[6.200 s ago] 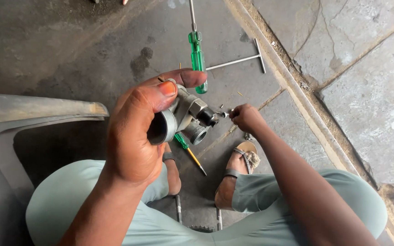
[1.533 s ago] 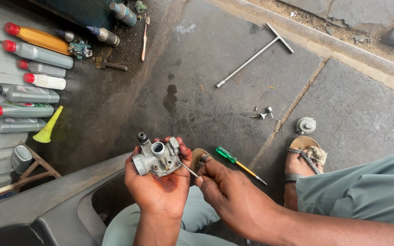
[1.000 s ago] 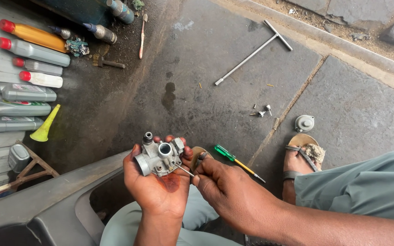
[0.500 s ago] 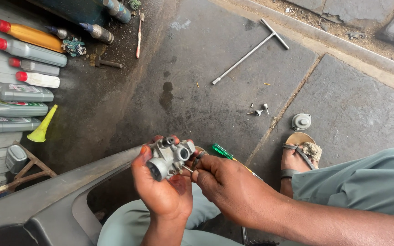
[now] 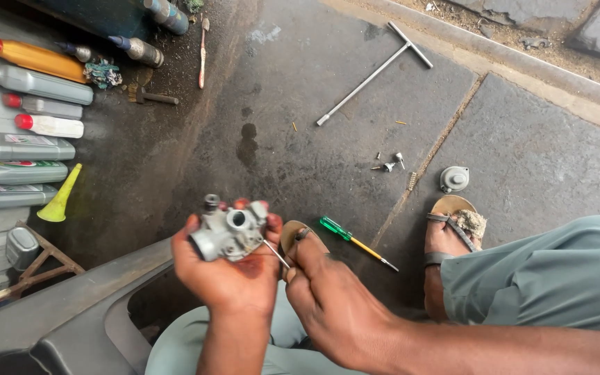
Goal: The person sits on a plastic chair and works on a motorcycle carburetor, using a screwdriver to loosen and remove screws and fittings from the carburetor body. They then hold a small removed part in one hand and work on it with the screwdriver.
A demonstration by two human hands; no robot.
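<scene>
While the left hand (image 5: 227,278) is gripping a lumpy, dull-grey cast-metal carburetor (image 5: 230,232), the right hand (image 5: 331,298) is pinching a thin wire pin (image 5: 276,253) at its four o'clock; the carburetor has tilted upright since half a second ago.

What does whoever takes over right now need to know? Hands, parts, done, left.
Left hand: grips the small metal carburetor from below, held up over the lap.
Right hand: fingertips pinch a thin metal pin at the carburetor's side.
On the ground: green-handled screwdriver, T-handle wrench, loose screws, small spring, round metal cap.
Done: cap, screws and spring are already off and laid out.
Left: pin is still at the body; the loose parts are not back on.
</scene>
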